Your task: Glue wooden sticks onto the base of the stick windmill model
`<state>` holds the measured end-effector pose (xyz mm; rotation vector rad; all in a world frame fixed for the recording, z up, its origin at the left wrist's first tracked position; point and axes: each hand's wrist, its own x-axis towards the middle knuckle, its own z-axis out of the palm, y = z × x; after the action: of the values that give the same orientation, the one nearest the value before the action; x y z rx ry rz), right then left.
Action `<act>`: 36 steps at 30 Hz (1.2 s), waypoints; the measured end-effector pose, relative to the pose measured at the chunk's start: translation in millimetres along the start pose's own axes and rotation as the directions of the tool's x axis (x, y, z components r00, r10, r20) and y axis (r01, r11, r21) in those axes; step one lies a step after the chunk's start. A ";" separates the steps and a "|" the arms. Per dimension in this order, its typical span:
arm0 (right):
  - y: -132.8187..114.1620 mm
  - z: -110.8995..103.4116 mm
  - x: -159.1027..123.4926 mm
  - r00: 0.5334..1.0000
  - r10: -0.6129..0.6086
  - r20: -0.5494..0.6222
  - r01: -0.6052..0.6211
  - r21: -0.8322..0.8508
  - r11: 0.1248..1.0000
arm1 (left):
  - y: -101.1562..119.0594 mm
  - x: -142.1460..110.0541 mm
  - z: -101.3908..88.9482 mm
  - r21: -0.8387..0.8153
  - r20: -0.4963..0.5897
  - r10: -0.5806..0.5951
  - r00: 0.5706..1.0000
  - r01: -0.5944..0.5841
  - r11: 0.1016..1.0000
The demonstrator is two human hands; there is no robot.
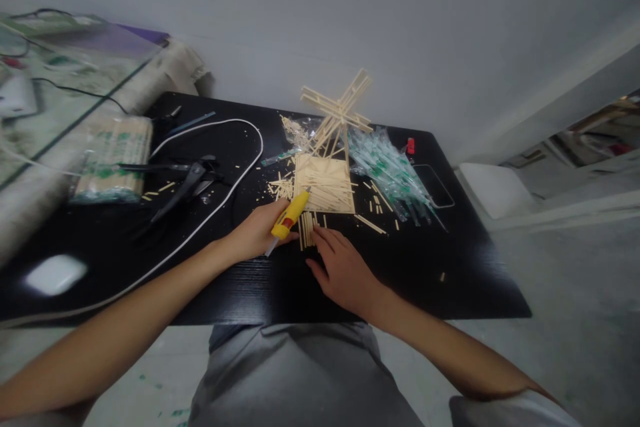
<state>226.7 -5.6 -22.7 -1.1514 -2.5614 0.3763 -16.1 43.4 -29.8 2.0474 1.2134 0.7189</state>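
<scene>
My left hand (257, 232) is wrapped round a yellow hot glue gun (291, 215), its nozzle pointing up and to the right and a clear glue stick poking out at the rear. Just right of it, my right hand (345, 270) rests its outstretched fingertips on the near ends of several thin wooden sticks (307, 233) laid side by side on the black table. Beyond them lies a flat wooden stick panel (350, 203) with loose sticks on top. Behind that stands a wooden stick model with crossed windmill-like blades (340, 107).
Plastic stick wrappers (393, 173) and a phone (434, 185) lie to the right. On the left are black-handled cutters (187, 183), a packet of sticks (113, 157), a white cable (220, 207) and a white case (56, 275). Stick offcuts are scattered about the black table (410, 273).
</scene>
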 end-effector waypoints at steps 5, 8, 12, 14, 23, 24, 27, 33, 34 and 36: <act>10.0 -8.8 -3.0 0.999 -0.015 -0.034 0.016 0.037 0.999 | 6.0 1.0 0.0 0.013 0.055 0.027 0.998 -0.027 1.000; 16.6 -13.7 -6.0 0.999 0.036 0.002 -0.036 0.048 0.998 | 8.5 1.5 0.4 0.011 0.090 0.024 0.996 -0.025 1.000; 21.7 -13.5 -8.2 0.999 0.026 0.037 -0.030 0.106 0.994 | 8.6 1.3 2.4 0.021 0.122 0.016 0.992 -0.019 1.000; 23.1 -12.0 -7.2 1.000 0.004 0.030 -0.008 0.132 0.991 | 8.1 1.2 3.4 0.025 0.128 0.026 0.991 -0.030 0.999; 30.9 -9.6 6.5 0.997 -0.075 0.006 0.073 0.166 0.983 | 10.1 2.9 9.4 0.065 0.085 0.047 0.995 -0.052 0.997; 32.3 -9.2 7.3 0.997 -0.084 0.003 0.082 0.165 0.983 | 10.9 2.9 10.0 0.063 0.076 0.041 0.996 -0.046 0.997; 37.1 -7.5 8.6 0.994 -0.110 0.001 0.108 0.181 0.978 | 13.8 2.6 9.0 0.036 0.082 0.027 0.996 -0.030 0.999; 45.4 -3.4 10.6 0.993 -0.115 -0.016 0.116 0.198 0.973 | 16.5 2.0 0.4 -0.040 0.158 0.051 0.986 -0.045 0.998; 46.0 -2.8 11.2 0.993 -0.114 -0.024 0.117 0.195 0.974 | 16.2 2.1 -0.7 -0.044 0.160 0.050 0.986 -0.044 0.998; 46.6 -1.7 12.1 0.992 -0.119 -0.042 0.125 0.193 0.973 | 15.7 2.3 -2.0 -0.042 0.163 0.049 0.985 -0.042 0.998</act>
<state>251.2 33.7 -35.8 -0.9190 -2.4881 0.5615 -8.0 40.2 -16.4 2.0643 1.0550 0.5775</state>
